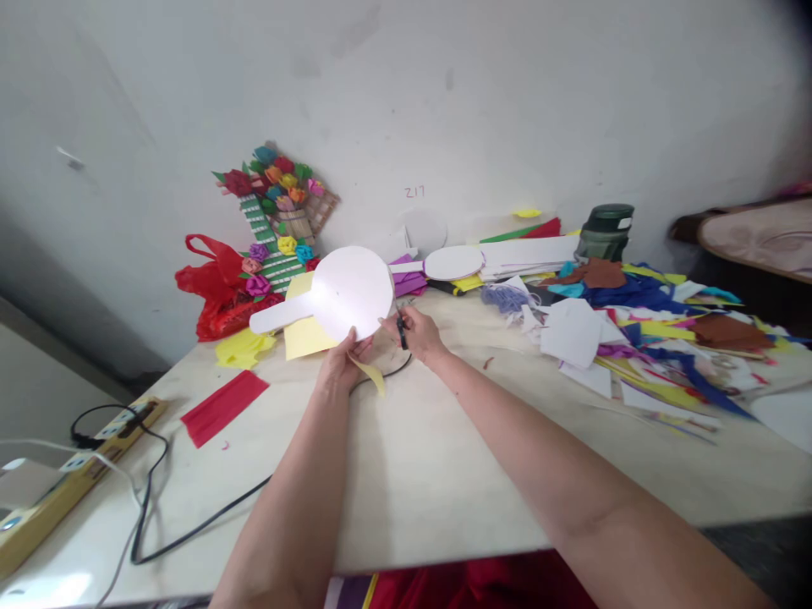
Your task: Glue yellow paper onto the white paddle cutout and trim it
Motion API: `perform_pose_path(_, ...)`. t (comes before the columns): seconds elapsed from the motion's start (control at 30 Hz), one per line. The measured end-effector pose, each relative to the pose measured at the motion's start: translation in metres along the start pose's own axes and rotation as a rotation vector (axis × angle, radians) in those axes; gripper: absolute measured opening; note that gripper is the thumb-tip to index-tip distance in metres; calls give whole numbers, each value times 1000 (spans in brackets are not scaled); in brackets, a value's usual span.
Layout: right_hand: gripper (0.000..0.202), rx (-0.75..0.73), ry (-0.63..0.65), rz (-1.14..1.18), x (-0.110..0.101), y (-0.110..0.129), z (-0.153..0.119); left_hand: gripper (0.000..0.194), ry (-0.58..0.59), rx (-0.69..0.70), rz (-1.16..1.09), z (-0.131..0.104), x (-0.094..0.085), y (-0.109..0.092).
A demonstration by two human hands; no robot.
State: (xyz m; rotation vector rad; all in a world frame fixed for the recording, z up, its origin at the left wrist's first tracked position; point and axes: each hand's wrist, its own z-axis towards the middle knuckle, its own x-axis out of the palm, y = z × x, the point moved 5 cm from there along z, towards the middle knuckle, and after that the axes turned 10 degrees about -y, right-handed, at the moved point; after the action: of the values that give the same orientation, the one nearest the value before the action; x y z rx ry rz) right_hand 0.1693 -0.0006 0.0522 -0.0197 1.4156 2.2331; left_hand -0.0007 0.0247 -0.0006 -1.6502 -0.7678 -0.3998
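Observation:
My left hand grips the lower edge of a white paddle-shaped paper cutout, its handle pointing left. Behind the cutout shows a sheet of pale yellow paper. A narrow curled yellow strip hangs beside my left fingers. My right hand is closed around scissors with black handles, at the right edge of the round part. The blades are mostly hidden. A second white paddle-shaped cutout lies farther back on the table.
Red paper and crumpled yellow paper lie at left, near a red plastic bag and paper flowers. A power strip with a black cable lines the left edge. Colourful scraps and a green bottle occupy the right.

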Motion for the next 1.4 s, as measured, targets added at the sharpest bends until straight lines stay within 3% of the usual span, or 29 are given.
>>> perform_pose_path(0.1, 25, -116, -81, -169, -4, 2, 2, 27, 48, -19, 7, -1, 2, 2)
perform_pose_path(0.27, 25, -142, -129, -295, -6, 4, 3, 31, 81, -38, 14, 1, 0, 3)
perform_pose_path(0.53, 27, -145, -169, -376, -5, 5, 2, 30, 40, -65, 3, -1, 1, 5)
perform_pose_path(0.73, 29, -133, -204, -398, -5, 2, 4, 28, 53, -33, 3, -3, 3, 3)
perform_pose_path(1.1, 23, -168, -106, -316, -7, 3, 5, 35, 41, -11, 25, -3, 0, -3)
perform_pose_path(1.4, 23, -146, -132, -293, -13, 5, 9, 32, 72, -9, 67, 0, -3, -2)
